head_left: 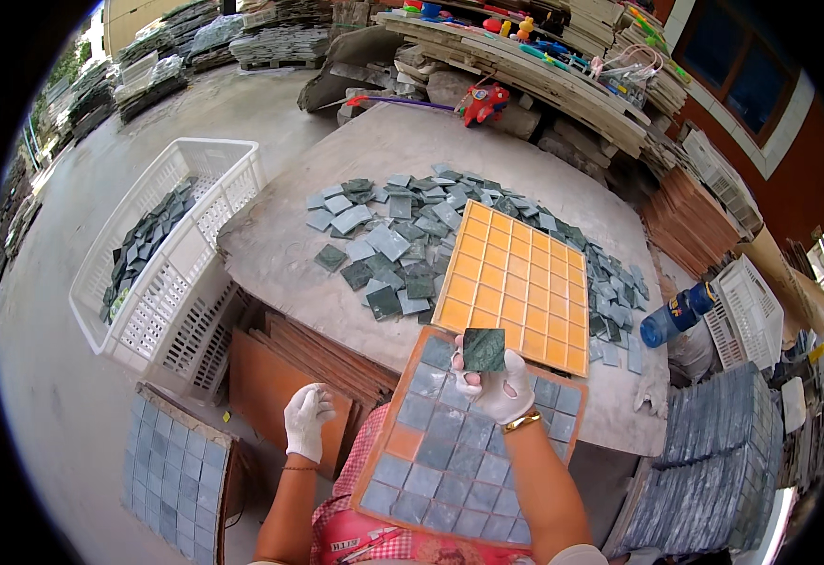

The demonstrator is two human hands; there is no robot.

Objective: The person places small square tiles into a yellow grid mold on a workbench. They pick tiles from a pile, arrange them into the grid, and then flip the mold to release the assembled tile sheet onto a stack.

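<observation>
My right hand point(504, 394), in a white glove with bare fingertips, grips a dark green square stone tile point(484, 349) and holds it up. Below it a brown board point(404, 441) rests over my lap, covered with rows of grey-blue tiles point(438, 452); a bare brown square shows at its left. Off to the left of this board my left hand point(308, 414), also gloved, hangs with its fingers curled together and no tile visible in it. A yellow grid frame point(516, 282) lies just beyond the board, next to a loose tile pile point(403, 226).
The pile spreads over a grey stone table point(280, 207). At left stands a white plastic crate point(177, 292) with dark tiles, above brown boards point(275, 395) and a tiled panel point(175, 471). A blue bottle point(671, 320) and stacked tile sheets point(704, 461) are at right.
</observation>
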